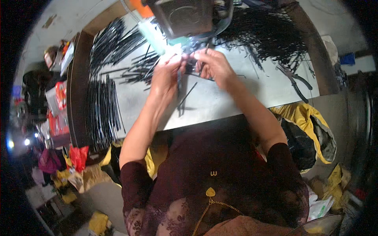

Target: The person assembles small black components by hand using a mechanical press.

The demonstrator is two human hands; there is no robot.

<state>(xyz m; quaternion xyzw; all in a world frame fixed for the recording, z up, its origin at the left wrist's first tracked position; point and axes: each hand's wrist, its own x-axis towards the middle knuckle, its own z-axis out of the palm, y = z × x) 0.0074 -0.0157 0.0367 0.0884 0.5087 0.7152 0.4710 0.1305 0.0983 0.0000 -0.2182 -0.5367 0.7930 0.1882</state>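
Strip (202, 70), thin and dark, pinched in your right hand (217, 67) just beside the bright light (172, 49).
Your left hand (163, 74) has its fingertips bent in close to the right ones, but glare washes them out, so I cannot tell what they pinch. Black strips (103, 108) lie in rows at your left, a dark tangle (265, 33) spreads at the far right, and pliers (291, 76) rest, handles apart, on your pale tabletop (220, 103).

A pale worktop (214, 103) edged with raised brown boards (76, 78) carries pliers (291, 75); beyond the pliers sprawls a tangled heap of thin black strands (267, 33), while bundled black strips (103, 112) lie well to their left, some loose strips (188, 94) nearer them
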